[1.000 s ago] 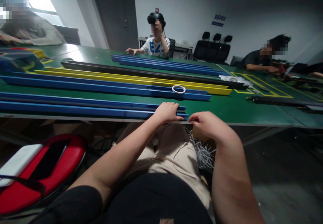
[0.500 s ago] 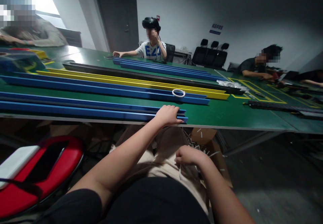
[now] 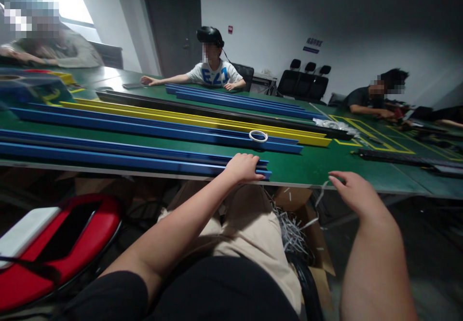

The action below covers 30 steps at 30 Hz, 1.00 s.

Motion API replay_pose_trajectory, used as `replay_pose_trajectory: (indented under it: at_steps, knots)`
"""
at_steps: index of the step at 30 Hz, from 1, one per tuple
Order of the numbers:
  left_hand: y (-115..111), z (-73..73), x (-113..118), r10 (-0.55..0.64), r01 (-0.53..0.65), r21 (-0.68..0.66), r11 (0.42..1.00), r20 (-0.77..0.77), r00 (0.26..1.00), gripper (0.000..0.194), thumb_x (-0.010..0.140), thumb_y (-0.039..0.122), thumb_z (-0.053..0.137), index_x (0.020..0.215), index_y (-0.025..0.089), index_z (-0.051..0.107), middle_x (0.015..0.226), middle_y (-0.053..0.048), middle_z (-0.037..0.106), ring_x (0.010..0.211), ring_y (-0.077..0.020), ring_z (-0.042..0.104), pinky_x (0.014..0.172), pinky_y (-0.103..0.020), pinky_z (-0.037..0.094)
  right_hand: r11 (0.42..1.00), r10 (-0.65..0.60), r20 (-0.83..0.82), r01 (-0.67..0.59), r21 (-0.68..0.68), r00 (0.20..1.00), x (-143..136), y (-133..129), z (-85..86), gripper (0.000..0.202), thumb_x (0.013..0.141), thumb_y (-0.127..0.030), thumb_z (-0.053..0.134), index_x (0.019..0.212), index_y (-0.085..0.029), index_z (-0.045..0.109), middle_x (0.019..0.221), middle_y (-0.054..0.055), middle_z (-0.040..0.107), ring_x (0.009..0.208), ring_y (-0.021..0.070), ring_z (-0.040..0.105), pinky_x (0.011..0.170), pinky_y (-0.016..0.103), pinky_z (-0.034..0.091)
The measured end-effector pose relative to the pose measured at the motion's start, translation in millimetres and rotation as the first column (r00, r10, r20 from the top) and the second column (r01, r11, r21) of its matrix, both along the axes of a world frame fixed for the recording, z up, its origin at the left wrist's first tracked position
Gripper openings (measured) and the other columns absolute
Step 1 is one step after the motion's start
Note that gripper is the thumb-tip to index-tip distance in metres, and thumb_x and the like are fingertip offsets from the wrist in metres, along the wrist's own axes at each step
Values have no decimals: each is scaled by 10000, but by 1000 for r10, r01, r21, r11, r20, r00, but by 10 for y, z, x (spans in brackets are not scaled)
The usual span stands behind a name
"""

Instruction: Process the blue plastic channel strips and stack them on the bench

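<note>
My left hand (image 3: 244, 167) is closed over the right end of the nearest blue channel rail (image 3: 162, 160), which lies along the table's front edge. Out to the right, my right hand (image 3: 352, 188) pinches one end of a thin whitish strip (image 3: 320, 199), and the strip dangles in a curl past the table edge. Beyond the held rail lies a second blue rail (image 3: 173, 129) with a white tape roll (image 3: 258, 136) resting on it near its right end. A cardboard box (image 3: 320, 244) full of shredded-looking white strips (image 3: 294, 231) stands below, beside my right leg.
Farther back lie a yellow rail (image 3: 202, 120), a black rail (image 3: 217, 111) and several blue rails (image 3: 238, 101) on the green table (image 3: 311, 169). A red stool (image 3: 97, 234) at left carries a white box and a dark flat object. Several people sit around the table.
My right hand has moved from my lap up and out to the right, drawing the whitish strip with it. My left hand stays on the blue rail. The person opposite has lowered a hand.
</note>
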<state>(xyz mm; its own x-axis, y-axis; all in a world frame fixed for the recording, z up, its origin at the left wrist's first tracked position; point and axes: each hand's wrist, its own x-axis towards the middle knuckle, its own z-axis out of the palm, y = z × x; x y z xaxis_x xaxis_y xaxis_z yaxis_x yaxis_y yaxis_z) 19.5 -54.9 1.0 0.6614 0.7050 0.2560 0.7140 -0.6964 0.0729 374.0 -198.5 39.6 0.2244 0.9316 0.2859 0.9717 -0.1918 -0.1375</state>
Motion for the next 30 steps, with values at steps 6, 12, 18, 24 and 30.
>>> replay_pose_trajectory:
  at_steps: [6, 12, 18, 24, 30]
  knots:
    - [2, 2, 9, 3, -3, -1, 1000, 1, 1000, 627, 786, 764, 591, 1101, 223, 638, 1085, -113, 725, 1022, -321, 680, 878, -424, 492, 995, 102, -72, -101, 19, 992, -659, 215, -64, 391, 953, -433, 478, 1157, -196, 714, 1114, 112, 725, 998, 255, 658, 914, 388, 490]
    - [28, -39, 3, -21, 20, 20, 1000, 24, 999, 621, 790, 730, 604, 1113, 201, 644, 1092, -121, 727, 1031, -324, 678, 892, -421, 498, 924, 365, -141, -339, 175, 920, -1673, 651, -208, 364, 994, -368, 431, 1177, -184, 686, 1210, 129, 674, 1151, 245, 594, 1034, 369, 435]
    - [33, -39, -38, -42, 41, 18, 999, 63, 997, 414, 897, 455, 555, 1160, 153, 659, 1140, -157, 721, 1098, -303, 662, 959, -417, 474, 903, 423, -226, -387, 185, 877, -2290, 1197, -282, 456, 1045, -421, 315, 1281, -178, 621, 1290, 141, 643, 1182, 239, 575, 1038, 331, 416]
    - [67, -26, -368, 80, -79, -44, 996, 14, 997, 561, 826, 601, 623, 1186, 172, 655, 1184, -160, 710, 1137, -324, 639, 1071, -478, 403, 934, 347, -99, -353, -52, 933, -2453, 1295, -307, 637, 1039, -593, 157, 1192, -216, 648, 1152, 122, 713, 1014, 244, 657, 869, 333, 448]
    - [181, -15, -889, 176, -182, -114, 977, -57, 983, 835, 682, 773, 693, 1303, 224, 586, 1311, -159, 660, 1245, -366, 577, 1111, -542, 336, 944, 325, 104, -315, -102, 940, -2515, 1210, -333, 721, 1039, -583, 107, 985, -203, 717, 1051, 118, 749, 981, 239, 679, 856, 327, 438]
